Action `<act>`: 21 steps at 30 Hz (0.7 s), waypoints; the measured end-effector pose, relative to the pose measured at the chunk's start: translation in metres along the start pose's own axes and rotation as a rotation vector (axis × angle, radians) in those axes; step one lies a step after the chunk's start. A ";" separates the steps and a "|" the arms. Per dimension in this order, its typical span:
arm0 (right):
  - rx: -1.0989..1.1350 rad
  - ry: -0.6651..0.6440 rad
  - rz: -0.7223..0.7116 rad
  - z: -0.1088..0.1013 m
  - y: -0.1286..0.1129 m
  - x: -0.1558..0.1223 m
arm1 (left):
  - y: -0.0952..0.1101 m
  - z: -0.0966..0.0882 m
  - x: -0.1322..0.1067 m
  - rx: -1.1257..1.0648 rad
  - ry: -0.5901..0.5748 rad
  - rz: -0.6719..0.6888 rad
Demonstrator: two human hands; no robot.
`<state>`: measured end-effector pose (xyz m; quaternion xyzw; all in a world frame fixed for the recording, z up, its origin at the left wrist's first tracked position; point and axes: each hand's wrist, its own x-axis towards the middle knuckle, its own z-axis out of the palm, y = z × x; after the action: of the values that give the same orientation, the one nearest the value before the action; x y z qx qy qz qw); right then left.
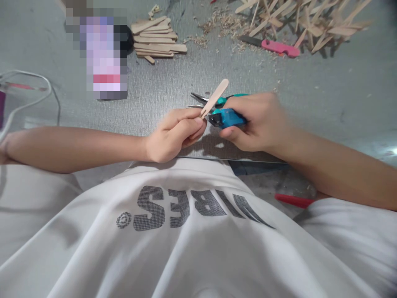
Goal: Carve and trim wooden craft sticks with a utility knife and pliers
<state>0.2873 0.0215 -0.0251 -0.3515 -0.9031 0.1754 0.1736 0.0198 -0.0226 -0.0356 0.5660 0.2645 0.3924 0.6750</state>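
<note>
My left hand (180, 134) is closed near the table's front edge, pinching a wooden craft stick (217, 95) between thumb and fingers. The stick slants up to the right, with a narrow notch at its lower end. My right hand (257, 120) grips a blue cutter (231, 118) whose black end points left toward the stick's notched end. Whether a blade touches the wood cannot be seen. Just beyond both hands lie needle-nose pliers (200, 98) with green and black handles, partly hidden by the stick and my right hand.
A bundle of craft sticks (158, 39) lies at the back left, beside a pixelated object (104, 58). Joined sticks (310, 20) are piled at the back right, near a pink folding knife (281, 47) and wood shavings (223, 27). A white cable (31, 74) loops at the left.
</note>
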 end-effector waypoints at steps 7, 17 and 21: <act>0.070 -0.002 -0.164 0.002 0.005 0.002 | 0.001 -0.002 0.001 0.022 -0.164 0.057; 0.041 0.041 -0.033 0.005 -0.012 0.004 | -0.004 0.000 0.003 0.032 -0.140 0.098; 0.003 0.122 -0.038 0.006 -0.009 -0.002 | -0.001 0.006 0.001 -0.051 -0.103 0.097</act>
<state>0.2811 0.0126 -0.0266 -0.3443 -0.8970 0.1516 0.2321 0.0254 -0.0250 -0.0352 0.5802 0.1919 0.4016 0.6820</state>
